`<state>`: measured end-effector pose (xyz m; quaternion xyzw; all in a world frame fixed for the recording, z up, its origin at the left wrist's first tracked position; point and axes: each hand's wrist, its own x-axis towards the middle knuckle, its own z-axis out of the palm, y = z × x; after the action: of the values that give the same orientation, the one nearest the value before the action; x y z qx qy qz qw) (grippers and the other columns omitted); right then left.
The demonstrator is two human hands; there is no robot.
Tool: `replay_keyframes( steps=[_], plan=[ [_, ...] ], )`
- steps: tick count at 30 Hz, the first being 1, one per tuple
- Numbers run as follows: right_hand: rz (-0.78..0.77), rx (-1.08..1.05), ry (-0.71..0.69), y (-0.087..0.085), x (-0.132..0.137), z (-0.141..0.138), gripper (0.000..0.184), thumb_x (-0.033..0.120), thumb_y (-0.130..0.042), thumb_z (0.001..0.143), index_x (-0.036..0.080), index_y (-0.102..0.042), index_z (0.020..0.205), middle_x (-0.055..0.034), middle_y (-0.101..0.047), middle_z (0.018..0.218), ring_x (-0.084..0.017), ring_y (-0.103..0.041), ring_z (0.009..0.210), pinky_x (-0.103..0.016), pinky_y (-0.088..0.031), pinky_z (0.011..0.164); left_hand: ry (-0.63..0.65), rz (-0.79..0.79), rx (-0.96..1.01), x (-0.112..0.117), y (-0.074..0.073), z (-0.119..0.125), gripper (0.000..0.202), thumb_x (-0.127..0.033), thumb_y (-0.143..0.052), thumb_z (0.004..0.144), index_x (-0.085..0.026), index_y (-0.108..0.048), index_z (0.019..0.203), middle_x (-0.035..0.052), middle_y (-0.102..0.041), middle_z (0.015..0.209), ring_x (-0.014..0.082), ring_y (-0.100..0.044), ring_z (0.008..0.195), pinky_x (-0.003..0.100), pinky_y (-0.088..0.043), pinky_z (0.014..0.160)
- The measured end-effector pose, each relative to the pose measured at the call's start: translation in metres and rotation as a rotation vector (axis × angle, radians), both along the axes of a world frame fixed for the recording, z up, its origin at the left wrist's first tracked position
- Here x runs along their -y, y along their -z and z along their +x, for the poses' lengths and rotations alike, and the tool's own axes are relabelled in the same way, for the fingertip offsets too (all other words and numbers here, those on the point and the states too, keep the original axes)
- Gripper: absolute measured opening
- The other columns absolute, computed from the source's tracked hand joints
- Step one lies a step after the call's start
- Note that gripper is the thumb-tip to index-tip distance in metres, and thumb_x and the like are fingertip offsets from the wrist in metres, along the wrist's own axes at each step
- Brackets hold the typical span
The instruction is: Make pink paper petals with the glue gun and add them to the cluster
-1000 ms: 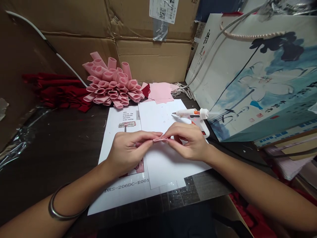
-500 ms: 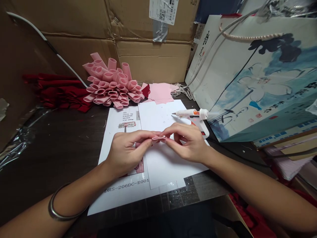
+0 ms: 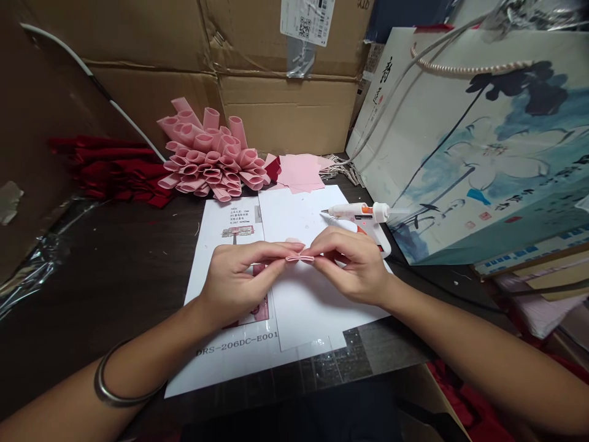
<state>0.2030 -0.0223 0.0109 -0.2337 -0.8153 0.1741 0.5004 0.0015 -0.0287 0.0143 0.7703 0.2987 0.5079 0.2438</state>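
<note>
Both hands meet over white paper sheets (image 3: 304,307) on a dark table. My left hand (image 3: 239,279) and my right hand (image 3: 352,264) pinch the two ends of a small pink paper piece (image 3: 299,258), folded flat between the fingertips. A white glue gun (image 3: 363,215) with an orange trigger lies just behind my right hand, nozzle pointing left. A pile of rolled pink paper petals (image 3: 209,156) sits at the back, left of a stack of flat pink paper squares (image 3: 299,172).
Cardboard boxes (image 3: 239,73) wall off the back. A large painted gift bag (image 3: 473,141) stands on the right, above books (image 3: 538,264). Red folded material (image 3: 110,169) lies at the back left. Crumpled clear plastic (image 3: 32,270) sits at the left edge. Metal clips (image 3: 343,172) lie near the bag.
The hands barely moved; the pink piece was worked slightly between the fingertips and stays pinched at both ends.
</note>
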Motion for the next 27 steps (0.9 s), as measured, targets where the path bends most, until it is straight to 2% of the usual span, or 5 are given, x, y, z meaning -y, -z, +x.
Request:
replay_keyframes(
  steps=[8,13,16,22,27],
  plan=[
    [-0.021,0.009,-0.018,0.0001,0.0005,0.0003,0.015,0.003,-0.064,0.081,0.013,-0.066,0.092,-0.0024,-0.067,0.078,-0.008,-0.053,0.060,-0.021,-0.043,0.053,-0.004,-0.011,0.013,0.0001,0.0009,0.0007,0.021,-0.003,-0.066,0.081,-0.021,-0.076,0.087,-0.0014,-0.078,0.088,0.0170,-0.075,0.085,0.022,-0.063,0.076],
    [0.038,0.003,-0.047,0.0000,-0.0009,0.0008,0.021,-0.004,-0.058,0.080,0.014,-0.063,0.090,-0.0041,-0.068,0.081,-0.012,-0.060,0.075,-0.025,-0.049,0.066,-0.007,0.009,0.035,0.0004,-0.0006,0.0020,0.017,-0.004,-0.070,0.079,-0.019,-0.075,0.085,0.0006,-0.078,0.088,0.0156,-0.075,0.078,0.017,-0.063,0.063],
    [0.032,-0.010,-0.043,-0.0016,0.0007,-0.0012,0.020,-0.003,-0.059,0.080,0.014,-0.063,0.090,-0.0034,-0.067,0.079,-0.011,-0.059,0.071,-0.023,-0.047,0.060,0.001,-0.009,0.044,0.0021,-0.0018,0.0022,0.014,-0.006,-0.071,0.079,-0.018,-0.075,0.086,0.0016,-0.077,0.092,0.0139,-0.075,0.068,0.015,-0.060,0.053],
    [0.066,-0.041,-0.030,-0.0050,0.0032,-0.0047,0.013,0.002,-0.064,0.082,0.014,-0.062,0.088,-0.0037,-0.067,0.077,-0.011,-0.058,0.069,-0.022,-0.045,0.057,-0.001,0.038,0.042,0.0009,-0.0014,0.0011,0.019,-0.004,-0.071,0.079,-0.021,-0.077,0.084,-0.0015,-0.077,0.093,0.0154,-0.075,0.082,0.021,-0.063,0.076],
    [0.119,-0.015,-0.074,-0.0049,0.0021,-0.0033,0.017,-0.002,-0.058,0.083,0.014,-0.061,0.087,-0.0038,-0.065,0.073,-0.013,-0.059,0.071,-0.025,-0.050,0.063,0.028,0.078,0.001,0.0001,-0.0029,-0.0004,0.019,-0.005,-0.070,0.079,-0.021,-0.077,0.087,-0.0002,-0.077,0.092,0.0171,-0.075,0.080,0.023,-0.063,0.072]
  ],
)
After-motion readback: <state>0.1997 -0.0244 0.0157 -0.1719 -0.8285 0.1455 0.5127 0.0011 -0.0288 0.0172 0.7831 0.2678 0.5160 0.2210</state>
